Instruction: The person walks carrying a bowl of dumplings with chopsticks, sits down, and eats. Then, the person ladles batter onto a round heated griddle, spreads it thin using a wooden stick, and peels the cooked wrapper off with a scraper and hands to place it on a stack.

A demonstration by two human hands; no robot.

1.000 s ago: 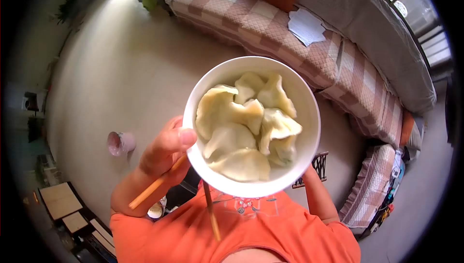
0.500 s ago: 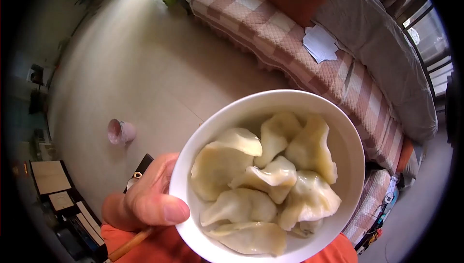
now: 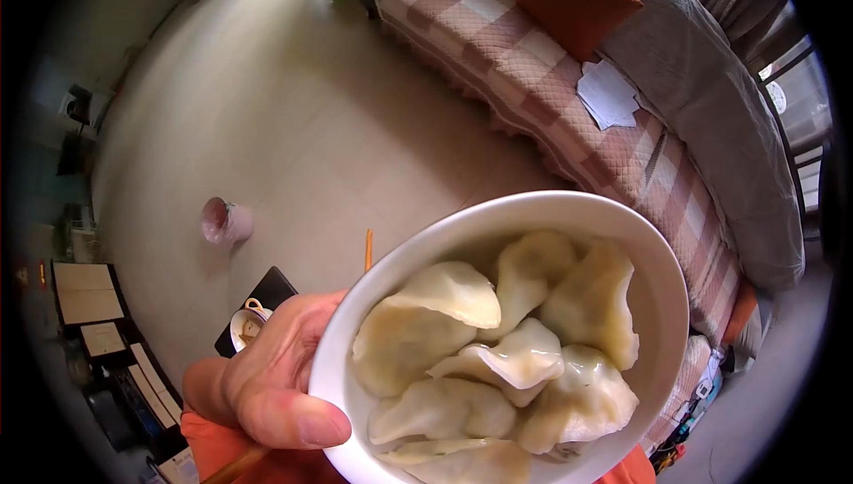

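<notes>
My left hand (image 3: 284, 377) grips the left side of a white bowl (image 3: 330, 377), its thumb on the rim and the other fingers mostly hidden. Several pale dumplings (image 3: 493, 351) lie in the bowl, which is tilted and close to the camera. Part of a wooden chopstick (image 3: 238, 464) shows below this hand. A thin orange stick end (image 3: 369, 249) stands out past the bowl's upper left rim; how it is held is hidden. My right hand does not show.
A checked sofa (image 3: 524, 71) runs along the upper right, with an orange cushion (image 3: 579, 2) and white papers (image 3: 608, 95). A pink bin (image 3: 227, 222) stands on the floor. Beside my left hand, a cup (image 3: 249, 328) sits on a black surface (image 3: 271, 288). Boxes (image 3: 89, 293) lie lower left.
The bowl has come closer and moved down and right, held by my left hand. The stick end beyond its rim and the cup have come into view. My right forearm has left view.
</notes>
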